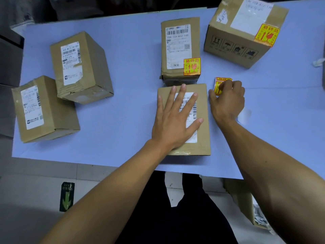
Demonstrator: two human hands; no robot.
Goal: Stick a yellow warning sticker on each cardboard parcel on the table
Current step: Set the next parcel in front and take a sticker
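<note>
My left hand (176,118) lies flat, fingers spread, on a flat cardboard parcel (203,138) at the table's front middle; no yellow sticker shows on it. Just right of it, my right hand (228,99) pinches the stack of yellow warning stickers (218,83) lying on the table. Behind the flat parcel stands a parcel (179,29) with a yellow sticker (192,66) at its near right corner. The big box (233,43) at the back right carries a yellow sticker (266,35). Two parcels at the left, one (88,67) behind the other (58,111), show only white labels.
The table (123,120) has a pale blue top. A white scrap of backing paper (244,115) lies right of my right wrist. Another white scrap (318,62) sits at the right edge. An open carton (255,208) stands on the floor under the front right.
</note>
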